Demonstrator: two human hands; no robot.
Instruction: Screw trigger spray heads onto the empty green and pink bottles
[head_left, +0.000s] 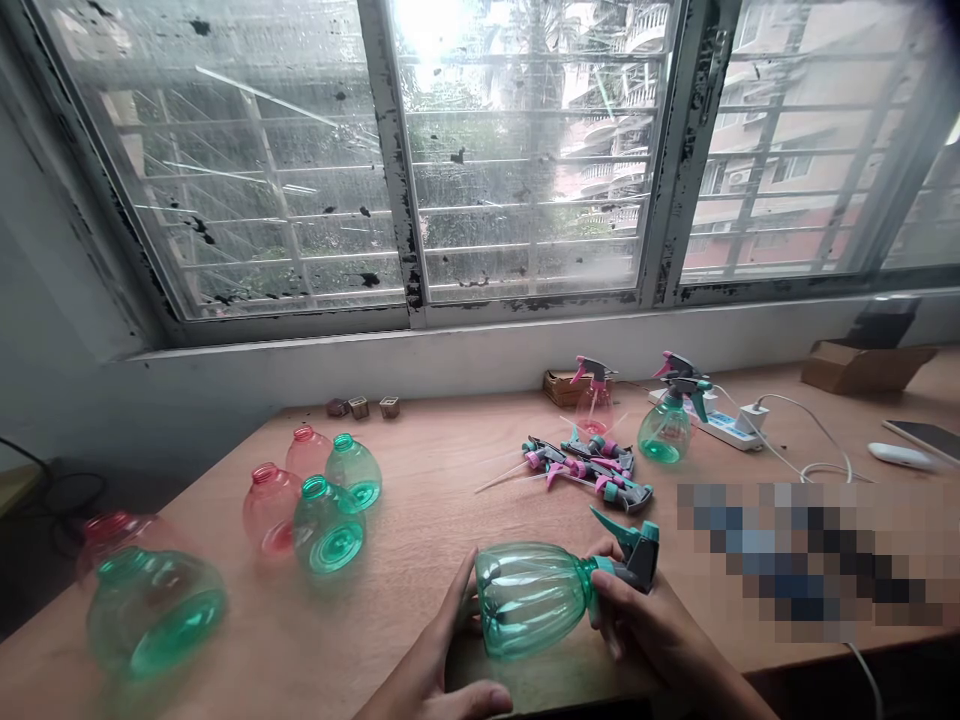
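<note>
Head view: the left hand (442,640) cups the body of a teal plastic spray bottle (529,600) — the right hand (645,625) grips its neck and grey trigger head (637,560) — over the near edge of the wooden worktop (420,500), just below loose trigger sprayers (589,470).

**Glare at the window, dim at the wall**

Daylight pours through the window (525,150), burning to white glare at top centre. The desk (420,440) lies evenly lit under faint shadows; the wall (60,280) falls dim. Highlights streak the held bottle (532,600). Wide-angle distortion stretches the soft lower-left bottle (154,610). A pixelated patch (802,560) hides the desk's right side.
</note>
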